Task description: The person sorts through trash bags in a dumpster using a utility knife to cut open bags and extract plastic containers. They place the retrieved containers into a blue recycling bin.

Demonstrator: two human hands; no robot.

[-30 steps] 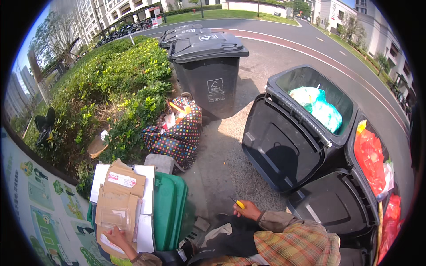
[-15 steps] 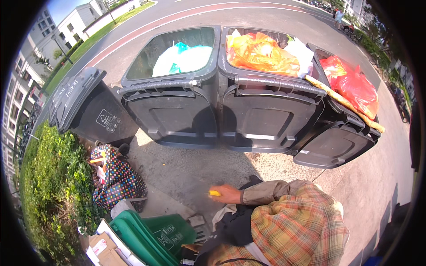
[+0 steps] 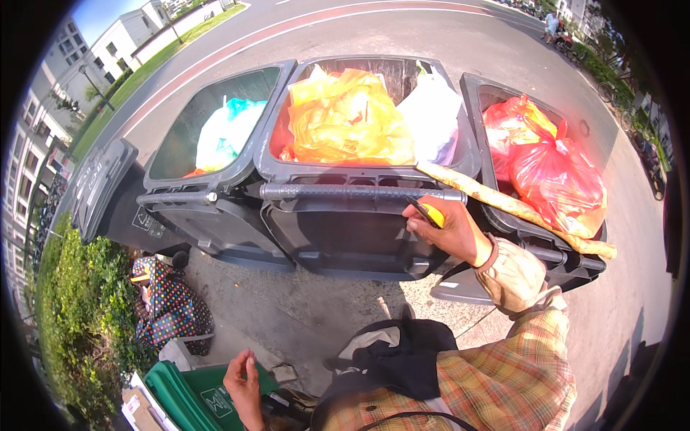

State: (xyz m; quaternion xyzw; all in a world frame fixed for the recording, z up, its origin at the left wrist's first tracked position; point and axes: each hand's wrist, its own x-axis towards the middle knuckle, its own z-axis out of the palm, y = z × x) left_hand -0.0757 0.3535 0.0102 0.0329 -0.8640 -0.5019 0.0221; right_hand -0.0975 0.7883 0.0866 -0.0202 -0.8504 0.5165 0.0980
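Observation:
My right hand point(image 3: 451, 231) is closed round a yellow-and-black hand tool point(image 3: 433, 214), whose thin dark tip points up and left; its exact kind is unclear. The hand is over the hinge side of the middle dark bin point(image 3: 466, 144), near a long pale stick point(image 3: 503, 204). The stick slants across the rims of the middle and right bins. At the lower left my left hand point(image 3: 244, 384) is open and holds nothing, its fingers loosely stretched. It is above a green lidded bin point(image 3: 169, 391).
The middle bin holds an orange bag point(image 3: 352, 118) and a white bag point(image 3: 431, 115). Red bags point(image 3: 557, 176) fill the right bin point(image 3: 471, 93). A white-and-teal bag point(image 3: 228, 133) lies in the left bin point(image 3: 169, 161). A polka-dotted bag point(image 3: 172, 305) stands by the hedge point(image 3: 86, 309).
My right hand has moved up and right with the tool, from low above the pavement to the middle bin. My left hand has come into view. The bins appear shifted left.

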